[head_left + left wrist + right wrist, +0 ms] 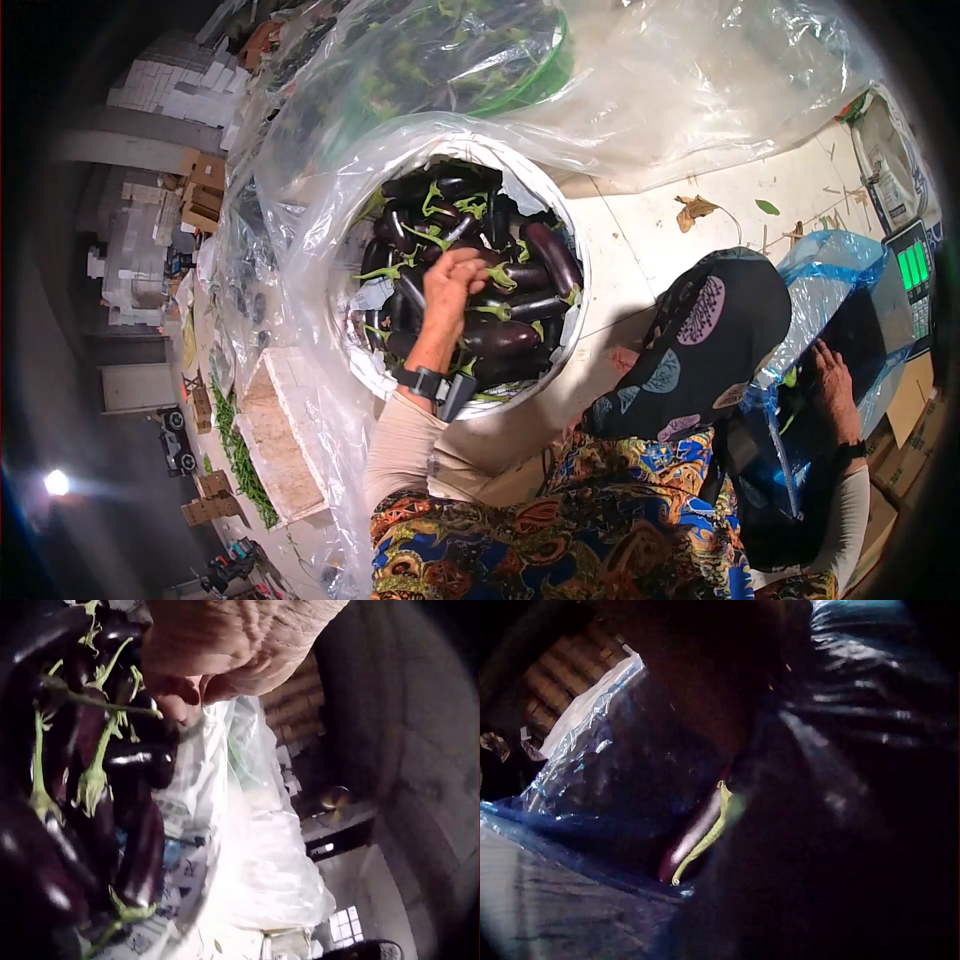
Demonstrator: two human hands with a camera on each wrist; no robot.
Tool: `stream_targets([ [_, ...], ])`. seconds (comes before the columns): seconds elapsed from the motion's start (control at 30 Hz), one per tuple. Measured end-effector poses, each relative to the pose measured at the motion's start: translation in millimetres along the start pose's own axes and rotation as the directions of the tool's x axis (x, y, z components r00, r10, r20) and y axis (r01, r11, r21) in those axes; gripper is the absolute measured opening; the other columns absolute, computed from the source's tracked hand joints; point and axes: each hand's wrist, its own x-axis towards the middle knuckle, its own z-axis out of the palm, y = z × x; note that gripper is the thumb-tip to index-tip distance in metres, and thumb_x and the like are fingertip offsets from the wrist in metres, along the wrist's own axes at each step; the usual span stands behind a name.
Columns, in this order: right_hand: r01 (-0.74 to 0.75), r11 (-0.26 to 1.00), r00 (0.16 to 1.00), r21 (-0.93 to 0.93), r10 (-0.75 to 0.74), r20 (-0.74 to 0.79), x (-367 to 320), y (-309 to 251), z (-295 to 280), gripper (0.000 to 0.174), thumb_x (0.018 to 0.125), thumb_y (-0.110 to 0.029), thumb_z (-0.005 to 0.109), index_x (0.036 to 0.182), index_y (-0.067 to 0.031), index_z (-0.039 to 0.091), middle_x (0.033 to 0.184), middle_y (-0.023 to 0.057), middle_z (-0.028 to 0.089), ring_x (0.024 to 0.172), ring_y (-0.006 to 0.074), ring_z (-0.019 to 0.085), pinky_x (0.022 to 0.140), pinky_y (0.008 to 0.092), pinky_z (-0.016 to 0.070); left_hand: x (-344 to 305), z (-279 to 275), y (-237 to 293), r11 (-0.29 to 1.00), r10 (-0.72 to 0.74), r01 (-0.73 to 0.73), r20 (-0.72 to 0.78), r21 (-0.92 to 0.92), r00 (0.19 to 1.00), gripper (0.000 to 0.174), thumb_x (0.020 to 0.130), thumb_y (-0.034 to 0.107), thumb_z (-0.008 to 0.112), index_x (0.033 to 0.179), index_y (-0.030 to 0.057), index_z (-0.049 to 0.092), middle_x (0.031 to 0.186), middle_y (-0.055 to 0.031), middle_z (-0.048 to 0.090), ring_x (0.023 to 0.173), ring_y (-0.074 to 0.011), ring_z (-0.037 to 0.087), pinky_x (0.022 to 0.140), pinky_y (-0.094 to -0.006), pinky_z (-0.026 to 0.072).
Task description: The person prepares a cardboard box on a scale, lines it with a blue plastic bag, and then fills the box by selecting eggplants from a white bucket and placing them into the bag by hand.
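Observation:
My left hand [455, 285] is over a round, white-lined tub [583, 250] of dark purple eggplants [505, 338] with green stems. Its fingers are loosely bent close above the stems, with no eggplant seen between them. From the left wrist view, the hand [232, 649] shows at the top, with thumb and fingertips beside the pile. On the right, my right hand [838, 390] lies with its fingers extended inside a blue-edged plastic bag [815, 262]. An eggplant [697, 836] with a pale green stem is below that hand in the dark right wrist view.
Beyond the tub, clear plastic sheeting [690, 90] covers a green-rimmed container [520, 85]. A scale with a green display [914, 265] stands at the right edge, near cardboard boxes [905, 465]. A dry leaf [693, 211] lies on the tiled floor. Long green vegetables [243, 455] lie at left.

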Motion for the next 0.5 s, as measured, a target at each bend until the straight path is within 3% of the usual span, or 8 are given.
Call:
stream_targets([
  [0.03, -0.019, 1.0, 0.999, 0.02, 0.019, 0.031, -1, 0, -2, 0.069, 0.07, 0.006, 0.059, 0.137, -0.001, 0.043, 0.146, 0.014, 0.041, 0.121, 0.0426, 0.048, 0.103, 0.044, 0.0402, 17, -12, -7, 0.999, 0.029, -0.03, -0.053, -0.017, 0.998, 0.022, 0.089, 0.006, 0.056, 0.108, -0.0045, 0.062, 0.092, -0.0104, 0.068, 0.077, -0.0142, 0.065, 0.066, -0.0224, 0.0517],
  [0.1, -0.045, 0.999, 0.998, -0.021, 0.046, 0.047, -5, 3, 6, 0.069, 0.071, 0.006, 0.057, 0.138, -0.0015, 0.042, 0.148, 0.0134, 0.039, 0.122, 0.0433, 0.047, 0.103, 0.0439, 0.0404, 50, -39, -17, 0.996, 0.082, -0.075, -0.181, 0.043, 0.98, 0.02, 0.087, 0.006, 0.057, 0.103, -0.0025, 0.065, 0.091, -0.0126, 0.069, 0.079, -0.0189, 0.066, 0.069, -0.0281, 0.0523],
  [0.13, -0.058, 0.998, 0.997, -0.04, 0.06, 0.053, -5, 2, 5, 0.069, 0.072, 0.007, 0.057, 0.138, -0.0018, 0.042, 0.149, 0.0131, 0.038, 0.122, 0.0437, 0.047, 0.103, 0.0439, 0.0405, 77, -64, -36, 0.934, 0.248, -0.158, -0.264, 0.319, 0.932, 0.02, 0.085, 0.007, 0.058, 0.101, -0.0011, 0.066, 0.091, -0.0143, 0.068, 0.08, -0.0227, 0.066, 0.071, -0.032, 0.0518],
  [0.17, -0.082, 0.996, 0.994, -0.046, 0.085, 0.067, -5, 0, 5, 0.069, 0.072, 0.007, 0.056, 0.138, -0.0022, 0.041, 0.149, 0.0128, 0.037, 0.122, 0.0434, 0.047, 0.103, 0.0438, 0.0407, 102, -85, -58, 0.794, 0.422, -0.194, -0.292, 0.576, 0.858, 0.02, 0.083, 0.008, 0.059, 0.099, 0.0003, 0.067, 0.09, -0.0159, 0.068, 0.081, -0.0265, 0.066, 0.074, -0.036, 0.0513],
  [0.2, -0.107, 0.993, 0.99, -0.051, 0.111, 0.083, -5, -9, 0, 0.07, 0.072, 0.007, 0.056, 0.139, -0.0025, 0.04, 0.15, 0.0125, 0.035, 0.123, 0.0431, 0.047, 0.103, 0.0437, 0.0408, 97, -80, -37, 0.674, 0.528, -0.195, -0.28, 0.712, 0.802, 0.021, 0.079, 0.01, 0.06, 0.098, 0.0023, 0.068, 0.091, -0.0191, 0.068, 0.085, -0.0344, 0.065, 0.079, -0.0417, 0.0493],
  [0.3, -0.138, 0.99, 0.984, -0.038, 0.141, 0.108, -7, -8, 5, 0.069, 0.073, 0.006, 0.053, 0.14, -0.0032, 0.038, 0.151, 0.013, 0.033, 0.123, 0.0407, 0.048, 0.103, 0.0429, 0.0418, 133, -101, -41, 0.567, 0.589, -0.171, -0.253, 0.806, 0.767, 0.024, 0.078, 0.011, 0.06, 0.099, 0.0022, 0.067, 0.091, -0.0209, 0.067, 0.088, -0.0384, 0.064, 0.082, -0.0447, 0.0494],
  [0.4, -0.124, 0.992, 0.989, 0.019, 0.123, 0.08, -5, -21, -9, 0.059, 0.081, 0.005, 0.044, 0.139, -0.0023, 0.039, 0.148, 0.0176, 0.037, 0.122, 0.0395, 0.05, 0.1, 0.0413, 0.0443, 155, -92, -42, 0.62, 0.467, -0.16, -0.197, 0.768, 0.862, 0.027, 0.077, 0.013, 0.061, 0.102, 0.0026, 0.065, 0.094, -0.0218, 0.065, 0.093, -0.0387, 0.061, 0.085, -0.0463, 0.0471],
  [0.5, -0.148, 0.988, 0.987, 0.034, 0.146, 0.068, -8, -11, 4, 0.069, 0.074, -0.001, 0.062, 0.139, -0.0017, 0.038, 0.15, 0.0156, 0.034, 0.12, 0.0405, 0.051, 0.1, 0.042, 0.0441, 191, -87, -58, 0.462, 0.525, -0.12, -0.162, 0.879, 0.835, 0.031, 0.076, 0.015, 0.061, 0.105, 0.0023, 0.064, 0.099, -0.0235, 0.063, 0.101, -0.0398, 0.057, 0.089, -0.0481, 0.044],
])
